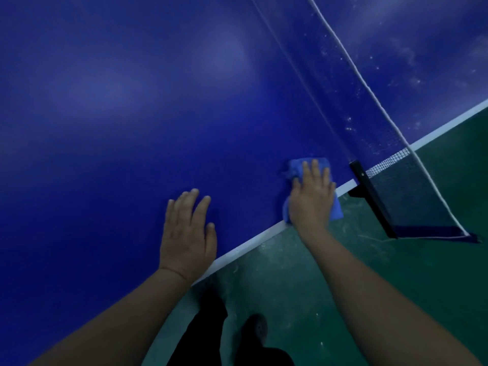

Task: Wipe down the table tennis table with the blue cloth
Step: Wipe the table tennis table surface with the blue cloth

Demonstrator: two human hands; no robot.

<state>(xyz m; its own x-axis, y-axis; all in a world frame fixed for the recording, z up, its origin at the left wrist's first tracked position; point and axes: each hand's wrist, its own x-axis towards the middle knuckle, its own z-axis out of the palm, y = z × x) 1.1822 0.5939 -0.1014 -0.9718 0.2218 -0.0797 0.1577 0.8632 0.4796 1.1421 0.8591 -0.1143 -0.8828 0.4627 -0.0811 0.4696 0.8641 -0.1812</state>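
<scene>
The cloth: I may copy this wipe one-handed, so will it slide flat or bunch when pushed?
Probably floppy: the cloth is rumpled beyond the right hand. It likely bunches unless pressed under a flat palm, as here. Its corner overhangs the table edge, so it may droop there.

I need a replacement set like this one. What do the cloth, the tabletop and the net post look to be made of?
Cloth: soft fabric, perhaps microfibre; it bunches and folds under the right hand.
Tabletop: hard, smooth board with a matte blue coating; it shows soft, diffuse light patches and a painted white edge line.
Net post: rigid and black, metal or plastic; too dim to tell which.
</scene>
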